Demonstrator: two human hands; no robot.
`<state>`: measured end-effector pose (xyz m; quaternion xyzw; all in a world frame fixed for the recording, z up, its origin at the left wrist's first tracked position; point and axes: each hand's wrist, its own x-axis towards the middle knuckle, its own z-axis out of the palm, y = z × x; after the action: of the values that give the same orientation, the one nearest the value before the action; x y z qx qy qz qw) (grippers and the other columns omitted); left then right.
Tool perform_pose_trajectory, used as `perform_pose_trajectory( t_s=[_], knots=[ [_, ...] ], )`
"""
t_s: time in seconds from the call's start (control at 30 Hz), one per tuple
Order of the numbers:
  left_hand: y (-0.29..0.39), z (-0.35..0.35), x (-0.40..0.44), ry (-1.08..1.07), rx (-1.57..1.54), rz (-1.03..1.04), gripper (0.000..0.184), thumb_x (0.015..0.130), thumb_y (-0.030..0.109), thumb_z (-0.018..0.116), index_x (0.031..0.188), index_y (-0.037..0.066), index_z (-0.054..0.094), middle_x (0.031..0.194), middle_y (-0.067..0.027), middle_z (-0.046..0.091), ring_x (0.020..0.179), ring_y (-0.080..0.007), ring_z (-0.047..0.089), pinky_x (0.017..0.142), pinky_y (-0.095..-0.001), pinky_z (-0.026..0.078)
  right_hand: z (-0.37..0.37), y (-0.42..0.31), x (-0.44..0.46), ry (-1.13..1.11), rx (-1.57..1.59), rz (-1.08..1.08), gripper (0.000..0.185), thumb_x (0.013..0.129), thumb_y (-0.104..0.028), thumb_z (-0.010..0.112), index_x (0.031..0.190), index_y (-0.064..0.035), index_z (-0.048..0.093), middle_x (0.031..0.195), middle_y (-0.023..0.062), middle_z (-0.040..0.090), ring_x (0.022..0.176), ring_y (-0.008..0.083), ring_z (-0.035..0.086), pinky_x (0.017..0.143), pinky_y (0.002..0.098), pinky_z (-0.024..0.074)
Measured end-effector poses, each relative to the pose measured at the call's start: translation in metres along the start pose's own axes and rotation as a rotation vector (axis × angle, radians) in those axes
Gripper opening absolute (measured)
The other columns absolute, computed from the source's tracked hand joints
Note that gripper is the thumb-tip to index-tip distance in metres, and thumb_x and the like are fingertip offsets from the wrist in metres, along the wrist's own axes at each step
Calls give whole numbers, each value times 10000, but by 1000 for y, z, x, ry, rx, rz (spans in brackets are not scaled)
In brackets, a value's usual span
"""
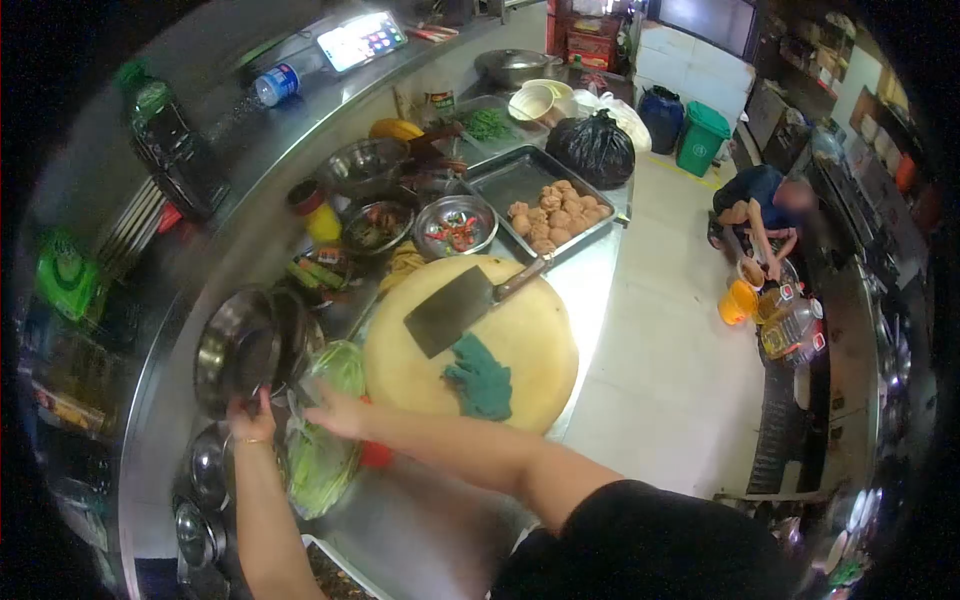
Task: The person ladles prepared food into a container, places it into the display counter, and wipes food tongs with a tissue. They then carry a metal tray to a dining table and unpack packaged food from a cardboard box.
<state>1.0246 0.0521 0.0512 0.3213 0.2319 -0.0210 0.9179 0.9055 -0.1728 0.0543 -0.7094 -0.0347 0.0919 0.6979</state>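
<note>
My left hand (252,418) grips the near rim of a shiny metal bowl (236,350), which is tilted up on its side. Beside it, my right hand (338,412) reaches over pale green cabbage (325,465) that looks wrapped in clear plastic. Motion blurs the right fingers, so their grip is unclear. To the right of the hands lies a round yellow chopping board (540,350). On it rest a cleaver (450,310) with a wooden handle and a crumpled green cloth (480,380). Something red (376,452) shows partly under my right forearm.
A tray (500,180) holds several brown balls of food (562,212). Nearby are a bowl of chopped red pieces (456,226), a yellow-labelled jar (318,212) and a black bag (592,150). A lit phone (362,40) stands on the shelf. Across the aisle, a person (762,210) crouches by oil jugs (790,330).
</note>
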Motion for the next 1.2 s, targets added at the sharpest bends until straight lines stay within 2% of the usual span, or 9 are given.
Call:
perform_pose_trajectory(
  t_s=[0.13,0.23,0.43,0.7,0.83,0.87,0.93,1.1,1.2],
  knots=[
    [-12,-28,52,-190,72,63,414,940,254,477,1278,16,457,1275,-132,539,1192,-286,487,970,-383,462,-53,-26,-117,-54,-54,-226,549,909,-214,540,1370,-15,316,1218,208,543,1088,296,569,918,366,469],
    [-13,-25,38,-142,98,141,467,955,317,475,1310,17,428,1264,-132,532,1177,-286,489,931,-397,474,-71,20,-179,-115,-248,-230,291,907,-220,555,1125,-29,580,980,150,653,913,272,644,800,370,504],
    [-27,-5,6,19,178,185,521,951,454,480,1242,23,435,1086,-150,555,938,-302,573,744,-403,549,-65,31,-240,-188,-241,-12,242,890,-201,577,1066,-46,638,895,134,680,775,244,662,717,358,521],
    [-103,-63,-290,-38,703,239,426,916,210,580,1315,147,446,1043,-25,602,749,-123,605,545,-225,452,-7,50,-263,-500,33,87,137,889,-96,600,966,15,624,817,91,658,744,133,606,673,267,499],
    [-146,-168,-449,436,318,189,302,931,153,569,1232,126,544,1086,-33,625,825,-101,616,652,-222,511,31,56,-261,-787,-137,157,190,925,-129,554,805,7,612,760,76,642,685,124,579,624,260,472],
    [-141,-195,-489,608,606,43,297,932,140,570,1225,108,537,1048,-61,642,850,-120,629,667,-249,534,43,61,-263,-808,-121,171,242,944,-146,525,759,-7,596,727,64,631,665,112,568,602,247,458],
    [-178,-263,-558,773,378,282,319,908,124,572,1219,69,524,1019,-100,654,819,-163,637,619,-265,531,67,65,-267,-813,-145,318,316,958,-151,498,671,-27,543,689,58,618,640,104,559,582,243,452],
    [-146,-293,-655,1128,115,139,374,872,157,556,1232,68,516,1018,-102,651,744,-193,622,523,-256,451,125,75,-250,-694,-141,224,107,924,-150,547,871,-56,548,798,42,597,679,102,551,613,257,466],
    [-125,-308,-658,1034,83,159,381,887,181,563,1248,73,509,1044,-90,642,802,-192,621,606,-278,481,144,79,-242,-506,-76,274,105,913,-160,571,936,-58,556,813,21,587,718,101,547,639,255,469]
  ],
)
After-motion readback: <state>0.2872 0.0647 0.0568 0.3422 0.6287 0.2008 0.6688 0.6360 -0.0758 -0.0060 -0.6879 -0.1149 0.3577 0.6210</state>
